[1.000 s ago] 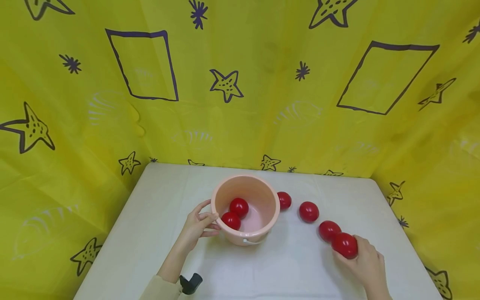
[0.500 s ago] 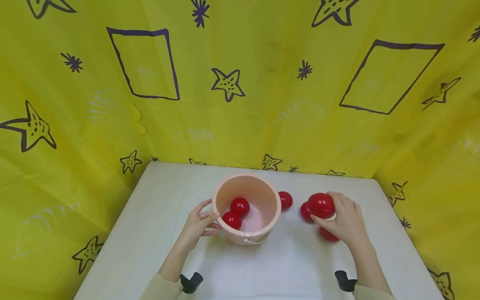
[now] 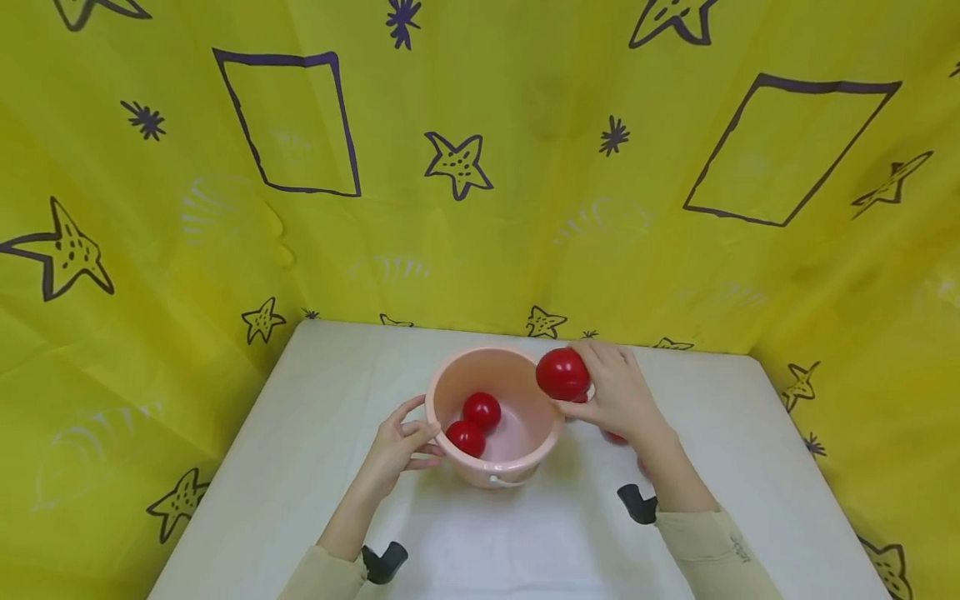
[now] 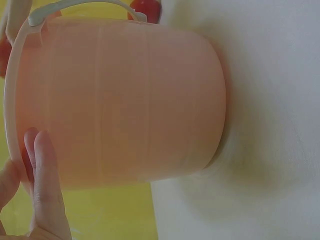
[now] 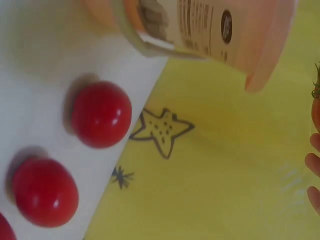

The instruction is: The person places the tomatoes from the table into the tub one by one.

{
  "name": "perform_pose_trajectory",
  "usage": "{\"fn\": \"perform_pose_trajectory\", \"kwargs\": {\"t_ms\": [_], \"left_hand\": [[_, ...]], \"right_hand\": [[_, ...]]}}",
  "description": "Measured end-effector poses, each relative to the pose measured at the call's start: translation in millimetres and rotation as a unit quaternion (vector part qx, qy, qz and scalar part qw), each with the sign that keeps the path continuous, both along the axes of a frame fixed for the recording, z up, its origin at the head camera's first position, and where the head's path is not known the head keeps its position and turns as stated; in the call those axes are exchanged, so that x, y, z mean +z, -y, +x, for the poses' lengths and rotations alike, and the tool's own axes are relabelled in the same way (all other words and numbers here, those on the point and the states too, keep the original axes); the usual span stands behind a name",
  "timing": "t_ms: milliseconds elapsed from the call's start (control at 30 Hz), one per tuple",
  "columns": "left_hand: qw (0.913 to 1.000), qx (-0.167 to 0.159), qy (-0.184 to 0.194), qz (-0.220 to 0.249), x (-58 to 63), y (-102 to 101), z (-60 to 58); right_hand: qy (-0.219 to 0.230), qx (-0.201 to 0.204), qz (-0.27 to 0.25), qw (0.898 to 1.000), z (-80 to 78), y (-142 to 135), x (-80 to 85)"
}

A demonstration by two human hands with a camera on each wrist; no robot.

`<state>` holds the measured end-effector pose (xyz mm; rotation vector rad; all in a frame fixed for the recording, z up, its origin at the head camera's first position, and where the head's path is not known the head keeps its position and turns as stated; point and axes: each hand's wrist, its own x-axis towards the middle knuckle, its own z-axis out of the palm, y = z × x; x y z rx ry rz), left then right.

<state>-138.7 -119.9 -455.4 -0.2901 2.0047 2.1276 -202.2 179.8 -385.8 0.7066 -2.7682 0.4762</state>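
A pink plastic bucket [image 3: 491, 471] stands upright on the table, with two tomatoes [image 3: 482, 412] inside. My left hand [image 3: 402, 444] grips its rim from the left, thumb over the edge and fingers [image 4: 48, 175] along the outer wall. My right hand [image 3: 611, 392] holds a red tomato [image 3: 562, 373] just over the bucket's right rim. In the right wrist view a green stem shows on that held tomato [image 5: 316, 112], at the frame's edge. More tomatoes [image 5: 101, 114] lie in a line on the table right of the bucket, largely hidden under my right arm in the head view.
The white table [image 3: 337, 375] is backed and flanked by a yellow curtain [image 3: 495, 250] with star drawings. A pale handle [image 4: 85, 4] hangs at the bucket's side. Black wrist mounts [image 3: 385, 563] stick out from both sleeves.
My right hand has lifted the tomato from the table's right side and carried it left and away to the bucket's rim. The left hand keeps its grip in place.
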Motion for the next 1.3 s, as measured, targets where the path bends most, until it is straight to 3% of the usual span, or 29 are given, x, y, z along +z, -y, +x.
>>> {"fn": "perform_pose_trajectory", "kwargs": {"t_ms": [267,767,1100,1300], "left_hand": [[0.9999,0.004,-0.002,-0.012,-0.8,-1.3,-0.2],[0.9999,0.003,-0.002,-0.013,-0.3,-1.2,0.1],[1.0000,0.000,0.000,-0.002,0.3,-0.5,-0.4],[1.0000,0.000,0.003,0.000,1.0,-1.4,-0.1]], "right_hand": [[0.005,0.058,0.019,0.998,-11.7,29.0,-11.3],[0.087,0.096,0.114,0.985,-25.3,57.1,-39.1],[0.081,0.144,0.241,0.956,-28.6,70.8,-47.9],[0.096,0.161,0.289,0.939,-26.1,78.4,-53.5]]}}
